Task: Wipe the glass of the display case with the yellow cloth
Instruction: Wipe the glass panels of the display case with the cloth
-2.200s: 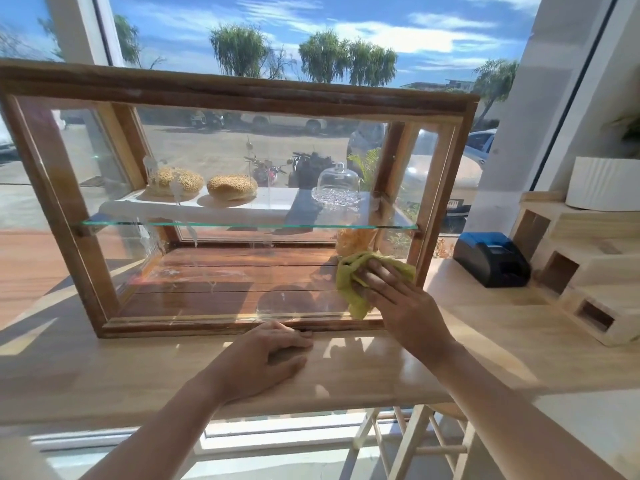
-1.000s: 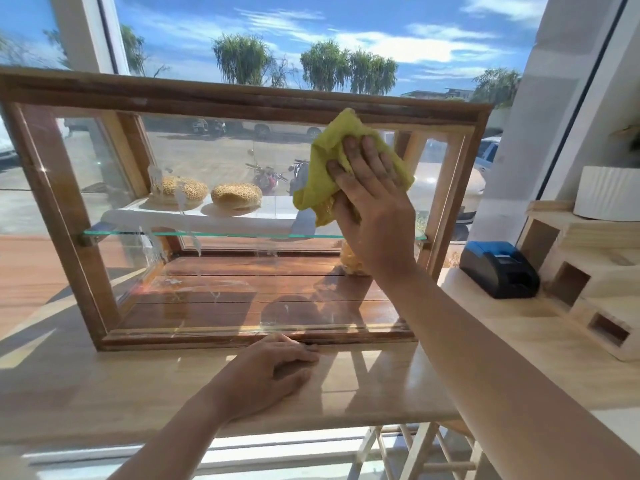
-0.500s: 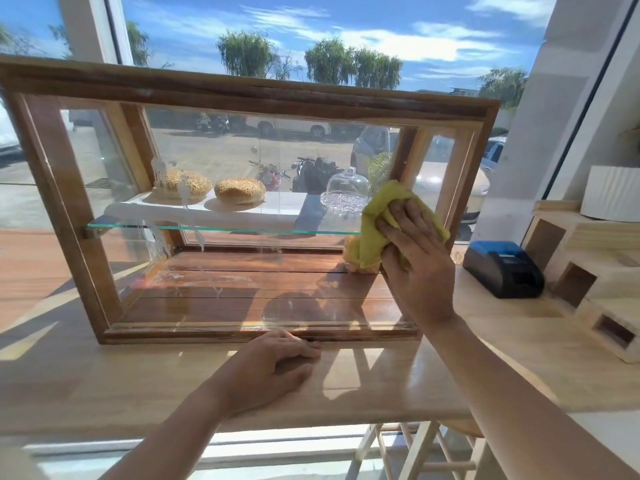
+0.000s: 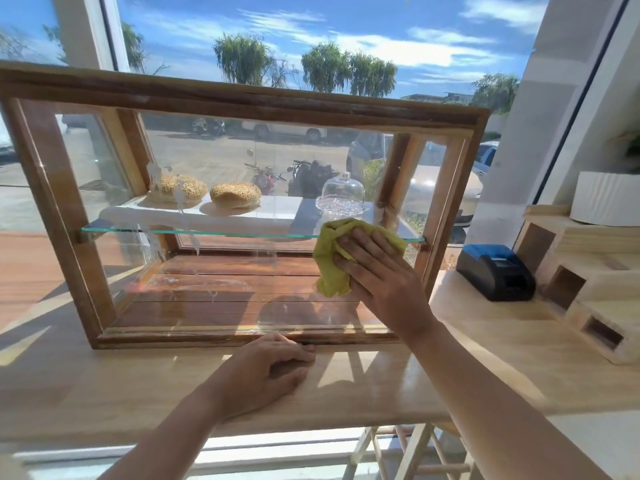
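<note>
A wood-framed display case (image 4: 242, 98) with a glass front (image 4: 225, 285) stands on a pale wooden counter (image 4: 104, 386). My right hand (image 4: 377, 271) presses the yellow cloth (image 4: 329, 265) flat against the right part of the glass, about level with the inner glass shelf (image 4: 194, 232). Wet streaks and smears show on the left and lower glass. My left hand (image 4: 266, 368) rests palm down on the counter just in front of the case's bottom rail, holding nothing.
Inside the case are two round breads (image 4: 235, 194) and a small glass dome (image 4: 343, 195). To the right sit a black-and-blue receipt printer (image 4: 495, 275), stepped wooden boxes (image 4: 588, 289) and a white pot (image 4: 606, 199). A wooden stool (image 4: 408, 452) stands below the counter edge.
My right hand with the cloth swept from the lower right of the glass up to the top rail, then back down to mid height at the right. My left hand stayed put.
</note>
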